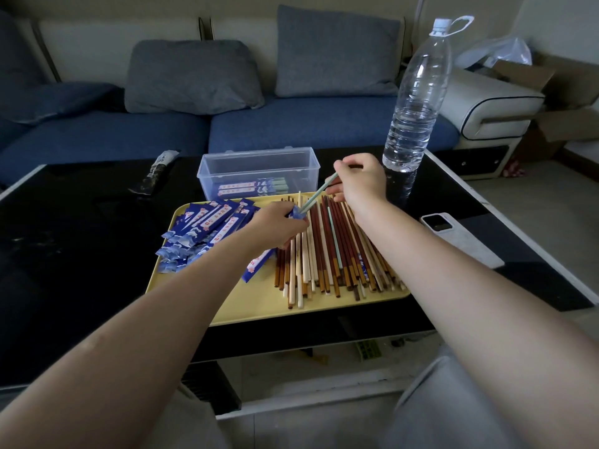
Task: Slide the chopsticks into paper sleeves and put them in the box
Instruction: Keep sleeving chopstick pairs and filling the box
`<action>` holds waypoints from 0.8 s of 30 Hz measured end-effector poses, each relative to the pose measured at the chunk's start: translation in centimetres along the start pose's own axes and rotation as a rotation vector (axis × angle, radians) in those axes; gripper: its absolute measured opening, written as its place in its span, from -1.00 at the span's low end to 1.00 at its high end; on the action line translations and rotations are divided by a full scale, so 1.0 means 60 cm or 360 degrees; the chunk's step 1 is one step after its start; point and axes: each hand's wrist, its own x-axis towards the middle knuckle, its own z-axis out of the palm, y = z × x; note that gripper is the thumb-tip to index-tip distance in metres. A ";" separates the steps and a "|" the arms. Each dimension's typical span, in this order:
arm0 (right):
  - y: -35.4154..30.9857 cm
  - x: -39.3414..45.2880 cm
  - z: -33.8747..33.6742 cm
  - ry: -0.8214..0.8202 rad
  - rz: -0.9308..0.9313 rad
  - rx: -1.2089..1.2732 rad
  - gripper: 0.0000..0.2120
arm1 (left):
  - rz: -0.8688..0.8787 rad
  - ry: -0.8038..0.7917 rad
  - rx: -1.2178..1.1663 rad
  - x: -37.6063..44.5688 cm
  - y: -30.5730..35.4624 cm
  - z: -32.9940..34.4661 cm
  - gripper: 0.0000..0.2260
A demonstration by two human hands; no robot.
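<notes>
My left hand (275,223) grips a blue paper sleeve (256,264) above the yellow tray (259,306). My right hand (358,181) pinches pale green chopsticks (319,192), their tips entering the sleeve's mouth by my left fingers. A pile of loose chopsticks (334,254), brown, red and cream, lies on the tray's right half. Several empty blue sleeves (204,231) are heaped on its left half. The clear plastic box (257,171) stands behind the tray with sleeved chopsticks inside.
A tall water bottle (418,98) stands at the back right of the black table (81,241). A white phone (453,234) lies right of the tray. A dark wrapped packet (155,173) lies at the back left. A blue sofa (194,131) is behind.
</notes>
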 end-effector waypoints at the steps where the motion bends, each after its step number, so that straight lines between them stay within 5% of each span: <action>1: 0.004 -0.002 0.003 -0.0003 -0.0030 -0.0024 -0.86 | 0.0002 0.0006 -0.0024 -0.001 0.003 0.000 -0.89; 9: 0.010 -0.025 0.026 -0.0317 -0.0220 -0.0430 -0.84 | -0.0013 0.0152 -0.0061 -0.001 0.016 -0.005 -0.90; 19: -0.006 -0.010 -0.004 -0.1014 0.0321 -0.0158 -0.87 | 0.0177 0.0210 0.0606 0.004 -0.005 -0.042 -0.88; 24: -0.011 -0.019 0.009 -0.1039 0.0538 0.0018 -0.85 | 0.0246 0.0320 0.0892 -0.001 -0.010 -0.053 -0.83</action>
